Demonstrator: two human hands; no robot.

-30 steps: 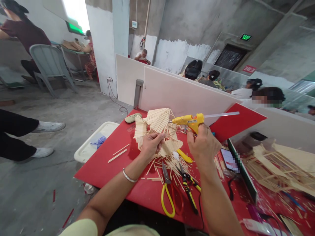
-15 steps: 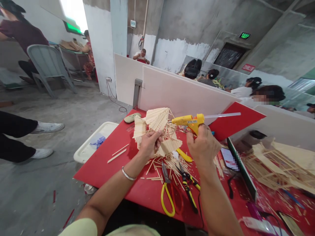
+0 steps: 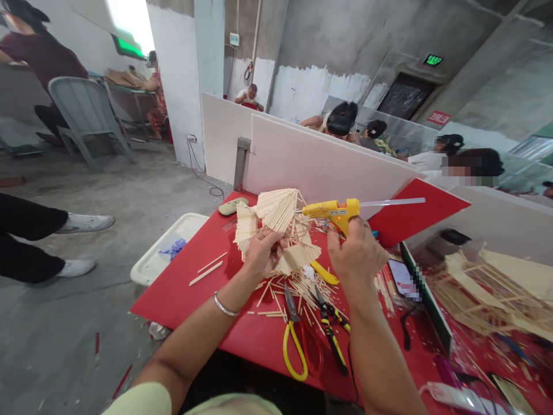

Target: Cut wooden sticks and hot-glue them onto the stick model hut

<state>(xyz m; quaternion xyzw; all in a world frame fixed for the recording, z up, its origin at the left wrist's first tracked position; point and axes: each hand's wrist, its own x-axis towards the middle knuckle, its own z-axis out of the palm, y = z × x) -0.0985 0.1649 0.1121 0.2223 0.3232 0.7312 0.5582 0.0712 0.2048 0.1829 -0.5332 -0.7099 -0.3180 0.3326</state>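
Note:
My right hand (image 3: 356,251) is wrapped round the handle of a yellow hot glue gun (image 3: 330,212), with a clear glue stick (image 3: 393,202) poking out of its back. The gun's nozzle points left and meets the edge of a model made of thin wooden sticks (image 3: 279,210); whether it touches cannot be made out. At the model's near side, my left hand (image 3: 265,251) pinches the stick structure between closed fingers. Loose cut sticks (image 3: 298,285) lie below it. Yellow-handled scissors (image 3: 294,340) and black-and-yellow pliers (image 3: 330,331) rest nearer to me.
A white tray (image 3: 144,268) stands left of the red table (image 3: 173,300). White partition boards (image 3: 324,155) rise behind. To the right are a phone (image 3: 404,279), a green-edged divider (image 3: 427,300) and another stick model (image 3: 488,294). Other people sit beyond; someone's legs (image 3: 34,242) show at left.
Both hands, the glue gun and the stick model keep nearly the same place. The view has shifted very slightly. A person behind the partition has moved an arm into sight.

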